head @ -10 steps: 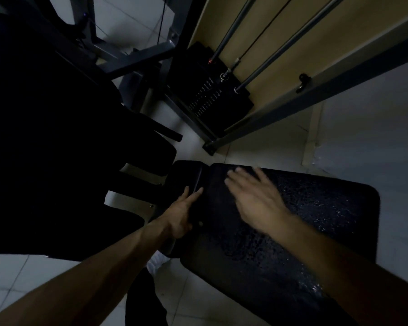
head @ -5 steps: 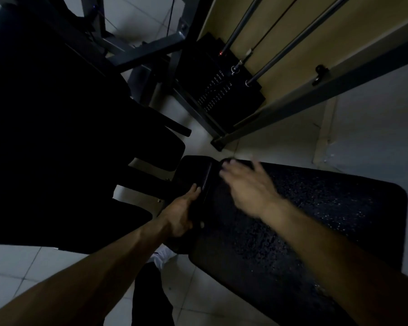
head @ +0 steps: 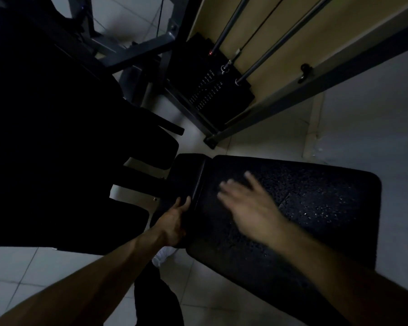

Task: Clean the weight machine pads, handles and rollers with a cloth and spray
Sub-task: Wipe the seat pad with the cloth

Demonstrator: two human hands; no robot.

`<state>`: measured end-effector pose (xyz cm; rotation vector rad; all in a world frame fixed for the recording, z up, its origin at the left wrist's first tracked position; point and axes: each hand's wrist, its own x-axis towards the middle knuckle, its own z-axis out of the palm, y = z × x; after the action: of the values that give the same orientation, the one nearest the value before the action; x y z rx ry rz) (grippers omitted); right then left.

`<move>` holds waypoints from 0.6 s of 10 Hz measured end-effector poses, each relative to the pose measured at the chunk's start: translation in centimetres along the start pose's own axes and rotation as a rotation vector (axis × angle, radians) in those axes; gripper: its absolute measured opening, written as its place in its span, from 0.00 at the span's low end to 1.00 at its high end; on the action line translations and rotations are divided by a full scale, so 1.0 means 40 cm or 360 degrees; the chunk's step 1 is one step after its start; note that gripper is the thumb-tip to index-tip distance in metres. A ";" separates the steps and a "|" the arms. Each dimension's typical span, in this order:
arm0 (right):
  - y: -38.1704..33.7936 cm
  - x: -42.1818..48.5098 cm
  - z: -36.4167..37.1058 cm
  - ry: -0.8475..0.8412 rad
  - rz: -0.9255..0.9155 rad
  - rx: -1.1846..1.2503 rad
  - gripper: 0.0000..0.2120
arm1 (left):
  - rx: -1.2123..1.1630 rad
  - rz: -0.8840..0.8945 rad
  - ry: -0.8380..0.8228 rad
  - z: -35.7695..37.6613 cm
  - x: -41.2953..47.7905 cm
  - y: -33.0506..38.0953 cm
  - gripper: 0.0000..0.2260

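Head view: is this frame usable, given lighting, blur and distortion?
Head view: very dim, the machine at left is nearly black; the right hand is motion-blurred over the speckled bench pad, while the left hand on the small pad is sharp; wide-angle distortion shows at the edges.
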<state>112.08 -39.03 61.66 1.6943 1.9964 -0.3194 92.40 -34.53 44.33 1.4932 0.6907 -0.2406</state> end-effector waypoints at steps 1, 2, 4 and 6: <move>0.065 0.071 -0.036 0.0110 0.0480 -0.0020 0.33 | -0.0062 -0.0006 -0.0029 -0.022 -0.037 0.060 0.31; -0.050 0.102 0.001 -0.0051 0.0444 0.0106 0.36 | -0.0130 -0.0077 0.0179 -0.040 -0.036 0.035 0.27; -0.296 0.008 0.084 -0.0415 -0.0232 0.0287 0.28 | -0.0446 -0.0261 0.0308 -0.046 -0.050 -0.058 0.20; -0.124 -0.114 0.001 -0.0270 -0.0243 0.0138 0.31 | -0.0467 -0.0202 0.0360 0.025 -0.103 -0.019 0.21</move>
<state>107.74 -43.90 63.28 1.5131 2.0140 -0.5909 89.00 -36.67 45.92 1.2071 0.9614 -0.0622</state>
